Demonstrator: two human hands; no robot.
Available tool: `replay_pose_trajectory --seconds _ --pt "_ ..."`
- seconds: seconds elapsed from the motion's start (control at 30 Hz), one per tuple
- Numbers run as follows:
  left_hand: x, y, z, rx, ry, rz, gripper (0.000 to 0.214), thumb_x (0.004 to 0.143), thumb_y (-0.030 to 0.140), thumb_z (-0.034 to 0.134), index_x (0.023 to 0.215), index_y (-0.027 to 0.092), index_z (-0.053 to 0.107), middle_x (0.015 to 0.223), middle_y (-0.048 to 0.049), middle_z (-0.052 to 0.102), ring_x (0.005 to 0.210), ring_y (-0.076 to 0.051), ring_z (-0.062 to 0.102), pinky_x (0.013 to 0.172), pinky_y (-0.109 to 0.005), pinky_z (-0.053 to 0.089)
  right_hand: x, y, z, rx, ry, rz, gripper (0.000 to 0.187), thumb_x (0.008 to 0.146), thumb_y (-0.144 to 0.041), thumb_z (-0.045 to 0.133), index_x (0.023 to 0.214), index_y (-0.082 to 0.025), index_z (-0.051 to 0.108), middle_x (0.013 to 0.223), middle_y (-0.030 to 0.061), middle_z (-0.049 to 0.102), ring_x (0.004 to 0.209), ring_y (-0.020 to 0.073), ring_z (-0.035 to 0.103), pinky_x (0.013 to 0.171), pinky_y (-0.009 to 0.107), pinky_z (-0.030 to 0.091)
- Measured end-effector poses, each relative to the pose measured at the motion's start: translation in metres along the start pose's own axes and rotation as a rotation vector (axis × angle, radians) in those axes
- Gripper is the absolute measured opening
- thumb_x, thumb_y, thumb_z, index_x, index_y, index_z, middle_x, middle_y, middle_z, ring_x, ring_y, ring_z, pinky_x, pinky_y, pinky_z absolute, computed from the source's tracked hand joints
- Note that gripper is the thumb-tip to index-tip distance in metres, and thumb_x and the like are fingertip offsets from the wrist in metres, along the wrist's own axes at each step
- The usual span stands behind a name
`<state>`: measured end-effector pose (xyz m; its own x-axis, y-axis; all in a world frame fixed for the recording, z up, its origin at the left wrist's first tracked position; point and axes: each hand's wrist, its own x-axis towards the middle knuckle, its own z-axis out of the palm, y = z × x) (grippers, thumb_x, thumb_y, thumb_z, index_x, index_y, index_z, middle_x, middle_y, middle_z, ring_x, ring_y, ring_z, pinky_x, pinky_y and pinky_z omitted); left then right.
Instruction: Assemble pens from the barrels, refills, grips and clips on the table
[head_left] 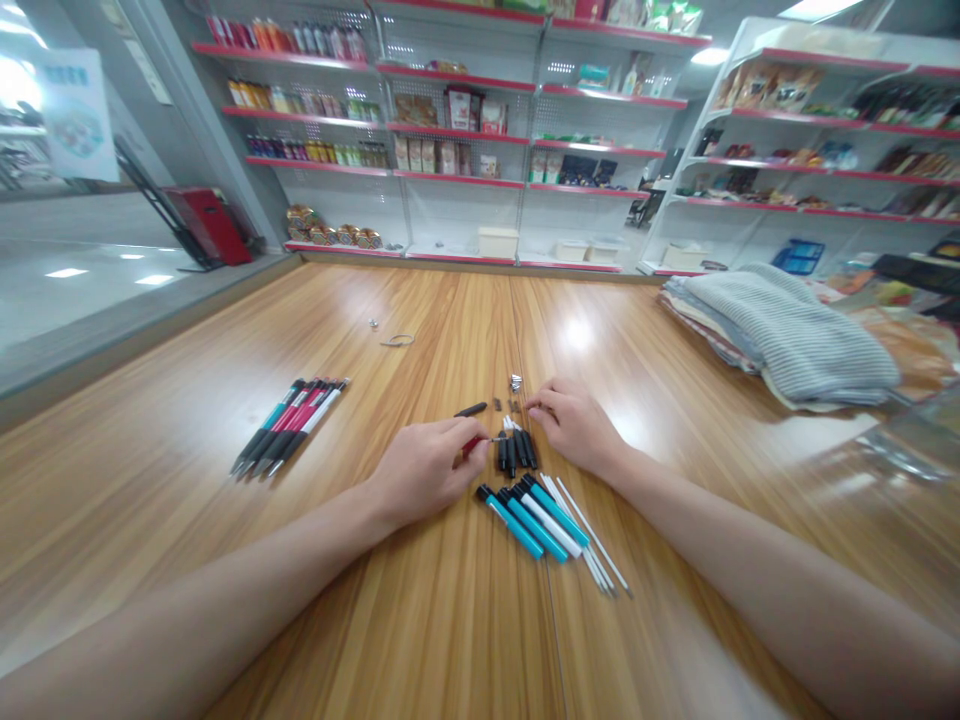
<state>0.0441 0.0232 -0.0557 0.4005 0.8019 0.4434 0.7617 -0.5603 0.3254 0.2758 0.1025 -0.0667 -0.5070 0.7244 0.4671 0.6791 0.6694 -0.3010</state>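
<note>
My left hand (pixel 424 468) rests on the wooden table (pixel 300 560), its fingers closed on a red pen part (pixel 472 446) with a thin metal tip pointing right. My right hand (pixel 574 425) lies just right of it, fingertips pinched over small black pen tips (pixel 516 450) standing in a cluster. Below the hands lie teal and white pen barrels (pixel 534 518) and thin white refills (pixel 596 545). A loose black piece (pixel 471 409) and small springs (pixel 515 381) lie just beyond the fingers.
A row of assembled pens (pixel 289 424) lies to the left. A wire ring (pixel 399 340) sits further back. Folded grey cloth (pixel 787 335) is stacked at the right. Shop shelves with goods (pixel 450 130) line the back wall.
</note>
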Motion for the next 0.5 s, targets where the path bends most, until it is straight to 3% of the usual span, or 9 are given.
replay_pose_trajectory --seconds 0.5 --pt "0.0005 0.0016 -0.0020 0.001 0.009 0.016 0.016 0.091 0.025 0.047 0.091 0.018 0.062 0.081 -0.0017 0.067 0.063 -0.012 0.057 0.057 -0.024 0.039 -0.0012 -0.0026 0.0012 0.049 0.016 0.043 0.012 0.088 -0.027 0.061 0.084 -0.020 0.068 0.082 0.0039 0.060 0.081 0.0174 0.056 0.072 0.029 0.043"
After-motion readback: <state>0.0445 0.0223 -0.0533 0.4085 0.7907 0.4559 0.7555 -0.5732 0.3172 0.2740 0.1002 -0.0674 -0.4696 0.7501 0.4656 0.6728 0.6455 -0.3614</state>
